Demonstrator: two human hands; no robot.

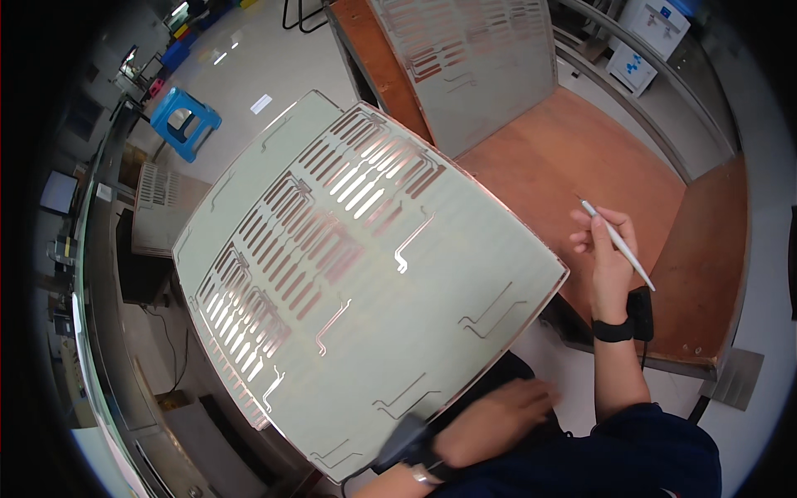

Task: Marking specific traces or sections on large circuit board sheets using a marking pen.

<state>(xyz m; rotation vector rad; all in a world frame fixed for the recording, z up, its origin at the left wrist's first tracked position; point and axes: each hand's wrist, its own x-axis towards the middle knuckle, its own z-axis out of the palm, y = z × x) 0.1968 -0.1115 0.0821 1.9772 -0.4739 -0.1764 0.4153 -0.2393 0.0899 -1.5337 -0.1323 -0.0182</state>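
Note:
A large pale grey-green panel (374, 307) with rows of shiny copper slots and thin bent tracks lies tilted in front of me. My right hand (610, 253), to the right of the panel, is closed round a slim white pen-shaped tool (621, 245). Its thin pointed tip aims up and left, touching nothing. Over the panel's near edge is my left hand (498, 419), somewhat blurred, its fingers stretched to the right with nothing seen in them. Black bands sit on both wrists, with a dark box-like piece (404, 440) by the left one.
At the right stands a brown wooden rack (573, 158) with metal rails, where a similar panel (490, 100) leans. Another patterned panel (162, 207) is at the left, beside a long bench. A blue stool (187, 120) and a white water dispenser (647, 41) are farther off.

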